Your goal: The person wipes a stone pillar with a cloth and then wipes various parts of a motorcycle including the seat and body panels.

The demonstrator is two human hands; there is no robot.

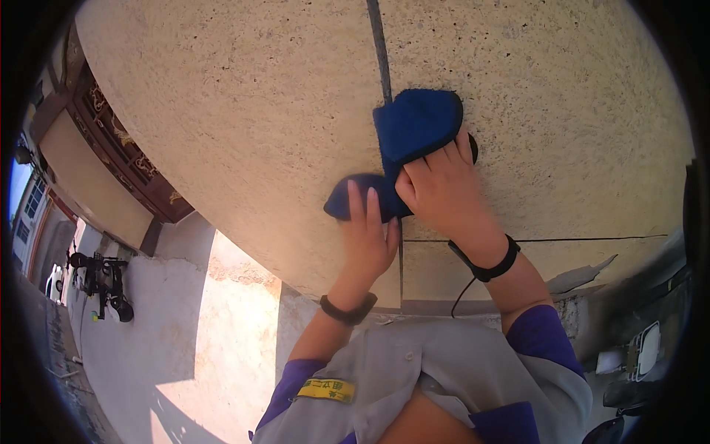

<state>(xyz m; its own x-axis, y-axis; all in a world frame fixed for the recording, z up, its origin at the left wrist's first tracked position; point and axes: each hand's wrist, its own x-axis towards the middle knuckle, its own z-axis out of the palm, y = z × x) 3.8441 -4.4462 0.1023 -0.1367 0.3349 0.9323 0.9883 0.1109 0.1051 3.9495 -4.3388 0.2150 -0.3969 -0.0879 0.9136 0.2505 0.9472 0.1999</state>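
Note:
A blue cloth (420, 123) with dark edging lies folded against a rough, beige wall (266, 111) in front of me. My right hand (449, 186) has its fingertips tucked under the cloth's upper fold, so they are hidden. Lower and to the left, my left hand (369, 233) rests two outstretched fingers on the cloth's lower lobe; its thumb is apart near the lower edge. Each wrist wears a black band, the left one (348, 311) and the right one (496, 261). A thin dark cord (463, 297) hangs by the right wrist.
Dark grooves (380, 50) cross the wall, and a patch of its surface (579, 275) is damaged at lower right. Off to the left are a decorated brown door (125, 139), a parked two-wheeler (105, 283) and sunlit concrete paving (238, 311). A metal-framed chair (643, 352) stands at lower right.

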